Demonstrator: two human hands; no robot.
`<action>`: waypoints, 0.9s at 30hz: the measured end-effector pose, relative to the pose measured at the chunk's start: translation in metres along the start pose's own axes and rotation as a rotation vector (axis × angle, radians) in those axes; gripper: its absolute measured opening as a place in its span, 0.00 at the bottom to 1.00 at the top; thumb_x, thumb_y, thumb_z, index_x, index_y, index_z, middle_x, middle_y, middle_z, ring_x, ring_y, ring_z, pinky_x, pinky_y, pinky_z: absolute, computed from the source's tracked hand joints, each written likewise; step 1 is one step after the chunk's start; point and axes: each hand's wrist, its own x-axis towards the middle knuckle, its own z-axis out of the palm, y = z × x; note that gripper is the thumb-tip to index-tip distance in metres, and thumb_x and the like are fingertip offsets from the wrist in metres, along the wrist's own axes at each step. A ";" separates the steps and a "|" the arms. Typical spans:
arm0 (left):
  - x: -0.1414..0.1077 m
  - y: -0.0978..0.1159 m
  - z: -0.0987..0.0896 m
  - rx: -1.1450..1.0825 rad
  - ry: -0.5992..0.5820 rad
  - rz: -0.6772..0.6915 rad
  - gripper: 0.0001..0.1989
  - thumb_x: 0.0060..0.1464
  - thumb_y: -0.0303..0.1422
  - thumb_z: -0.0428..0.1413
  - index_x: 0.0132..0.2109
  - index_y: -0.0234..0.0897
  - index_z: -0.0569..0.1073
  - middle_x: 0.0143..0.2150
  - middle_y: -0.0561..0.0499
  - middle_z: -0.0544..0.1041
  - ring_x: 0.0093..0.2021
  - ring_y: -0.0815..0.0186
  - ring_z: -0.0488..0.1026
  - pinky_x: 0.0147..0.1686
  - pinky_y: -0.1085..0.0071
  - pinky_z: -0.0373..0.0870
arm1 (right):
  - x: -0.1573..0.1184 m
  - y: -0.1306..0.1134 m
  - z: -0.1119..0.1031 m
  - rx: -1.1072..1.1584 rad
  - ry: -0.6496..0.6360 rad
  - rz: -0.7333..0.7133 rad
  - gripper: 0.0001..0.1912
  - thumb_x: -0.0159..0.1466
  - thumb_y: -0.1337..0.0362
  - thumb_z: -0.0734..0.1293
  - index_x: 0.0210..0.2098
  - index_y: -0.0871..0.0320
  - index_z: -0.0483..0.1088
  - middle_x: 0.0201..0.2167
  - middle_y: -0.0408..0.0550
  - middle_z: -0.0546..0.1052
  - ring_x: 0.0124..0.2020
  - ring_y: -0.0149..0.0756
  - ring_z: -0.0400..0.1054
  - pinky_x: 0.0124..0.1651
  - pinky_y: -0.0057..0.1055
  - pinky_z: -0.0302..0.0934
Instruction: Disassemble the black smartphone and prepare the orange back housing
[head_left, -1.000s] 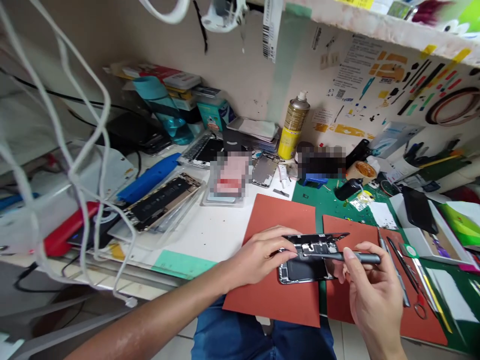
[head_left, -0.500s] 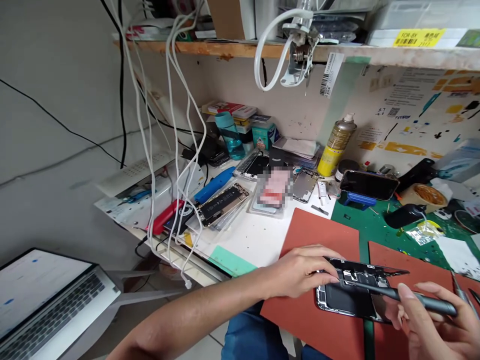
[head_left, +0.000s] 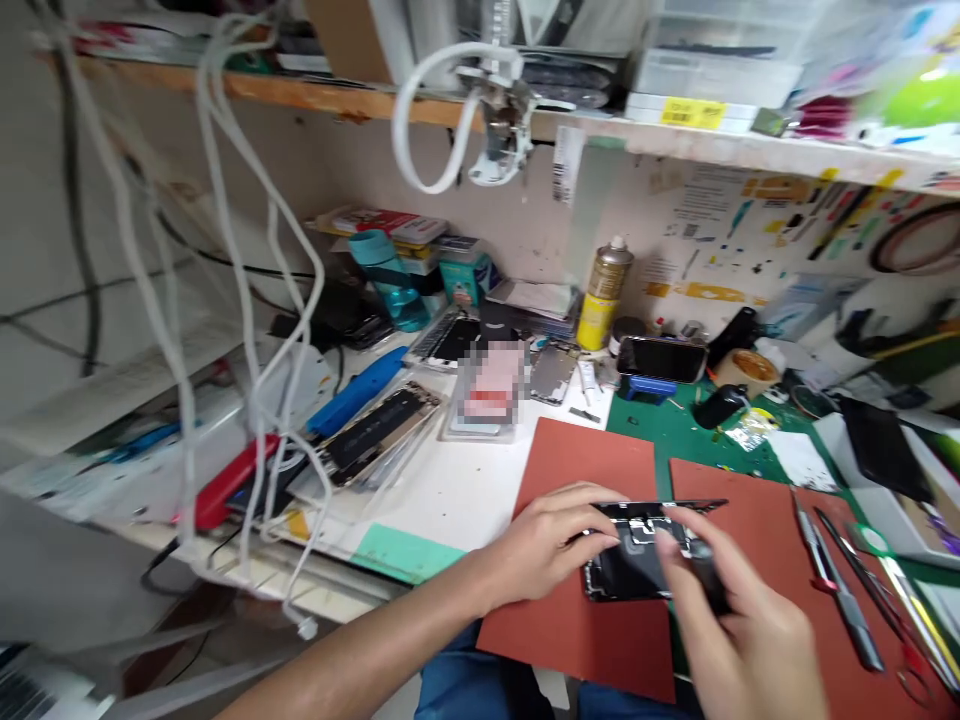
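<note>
My left hand is clamped on the opened phone; my right hand grips a blurred dark tool; red mat below.

Even, moderate indoor light, source out of view: white stretch of table brightest, left wall dull grey and dim, floor below the table edge darker. Motion blur over most of the frame, with the right hand soft, white cables smeared, print on the yellow label illegible. Wide-angle stretch toward the edges, shelf running aslant, lower-left corner badly smeared; square pixelation masks a pinkish item mid-table.
</note>
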 end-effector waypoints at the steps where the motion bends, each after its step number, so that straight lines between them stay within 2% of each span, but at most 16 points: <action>1: 0.000 0.000 -0.001 -0.005 -0.002 -0.004 0.08 0.74 0.29 0.56 0.50 0.37 0.81 0.62 0.39 0.81 0.64 0.57 0.78 0.64 0.58 0.76 | 0.003 -0.008 0.009 -0.099 -0.023 -0.080 0.15 0.75 0.54 0.70 0.55 0.54 0.81 0.32 0.48 0.86 0.26 0.40 0.82 0.24 0.27 0.71; 2: 0.001 0.000 -0.001 -0.007 -0.005 -0.005 0.08 0.74 0.29 0.56 0.50 0.38 0.81 0.62 0.40 0.81 0.64 0.57 0.78 0.64 0.59 0.76 | 0.007 -0.012 0.017 -0.183 -0.020 -0.134 0.16 0.77 0.55 0.67 0.56 0.56 0.80 0.37 0.51 0.88 0.30 0.42 0.84 0.26 0.29 0.72; 4: 0.000 -0.001 -0.001 0.007 -0.016 -0.013 0.08 0.74 0.28 0.56 0.51 0.39 0.80 0.62 0.41 0.82 0.65 0.57 0.77 0.64 0.60 0.76 | 0.012 -0.014 0.029 -0.326 0.013 -0.184 0.18 0.81 0.56 0.61 0.55 0.59 0.80 0.40 0.55 0.87 0.30 0.42 0.84 0.26 0.30 0.69; 8: -0.004 -0.002 -0.004 0.072 -0.031 -0.009 0.09 0.74 0.27 0.55 0.49 0.40 0.80 0.65 0.41 0.80 0.66 0.57 0.77 0.64 0.60 0.76 | 0.016 -0.011 0.038 -0.474 0.047 -0.197 0.24 0.83 0.55 0.55 0.52 0.60 0.80 0.35 0.53 0.84 0.22 0.37 0.76 0.22 0.32 0.58; 11: -0.006 0.002 -0.016 0.135 0.016 -0.042 0.08 0.73 0.28 0.57 0.48 0.42 0.81 0.67 0.43 0.79 0.64 0.58 0.79 0.61 0.64 0.78 | 0.015 -0.013 0.038 -0.465 0.039 -0.181 0.25 0.84 0.54 0.54 0.51 0.59 0.79 0.34 0.51 0.83 0.21 0.35 0.74 0.23 0.32 0.55; 13: 0.000 0.004 -0.029 0.185 0.096 -0.074 0.08 0.72 0.29 0.57 0.47 0.43 0.82 0.63 0.44 0.82 0.58 0.60 0.82 0.55 0.67 0.80 | 0.015 -0.015 0.037 -0.436 0.032 -0.172 0.24 0.84 0.55 0.54 0.51 0.59 0.79 0.35 0.50 0.82 0.21 0.34 0.74 0.23 0.33 0.55; 16: 0.025 0.001 -0.044 0.296 0.142 -0.061 0.07 0.73 0.32 0.58 0.44 0.41 0.81 0.47 0.48 0.86 0.46 0.63 0.84 0.47 0.70 0.79 | 0.016 -0.017 0.036 -0.403 0.017 -0.158 0.23 0.84 0.56 0.54 0.52 0.58 0.79 0.35 0.49 0.82 0.21 0.35 0.73 0.24 0.35 0.53; 18: 0.049 -0.006 -0.047 0.418 0.068 -0.028 0.09 0.74 0.34 0.56 0.44 0.40 0.80 0.44 0.48 0.85 0.43 0.63 0.83 0.46 0.69 0.79 | 0.016 -0.017 0.036 -0.393 0.013 -0.146 0.23 0.84 0.57 0.54 0.51 0.58 0.79 0.34 0.48 0.81 0.21 0.35 0.72 0.24 0.36 0.52; 20: 0.075 -0.018 -0.044 0.615 -0.086 0.006 0.13 0.76 0.33 0.51 0.47 0.38 0.80 0.45 0.47 0.85 0.45 0.62 0.82 0.47 0.68 0.78 | 0.015 -0.017 0.036 -0.392 0.013 -0.141 0.23 0.84 0.57 0.54 0.51 0.58 0.79 0.33 0.47 0.81 0.21 0.35 0.71 0.24 0.36 0.50; 23: 0.108 -0.039 -0.035 0.740 -0.254 0.029 0.13 0.74 0.30 0.51 0.48 0.38 0.81 0.44 0.46 0.84 0.44 0.60 0.82 0.47 0.66 0.78 | 0.015 -0.017 0.037 -0.391 0.019 -0.134 0.24 0.84 0.57 0.53 0.51 0.58 0.79 0.33 0.47 0.80 0.21 0.36 0.71 0.26 0.36 0.49; 27: 0.132 -0.056 -0.024 0.878 -0.406 0.049 0.13 0.71 0.24 0.52 0.43 0.38 0.80 0.40 0.47 0.81 0.40 0.59 0.79 0.41 0.67 0.75 | 0.016 -0.017 0.035 -0.365 -0.003 -0.130 0.24 0.84 0.58 0.53 0.52 0.58 0.79 0.33 0.47 0.80 0.23 0.37 0.73 0.26 0.38 0.49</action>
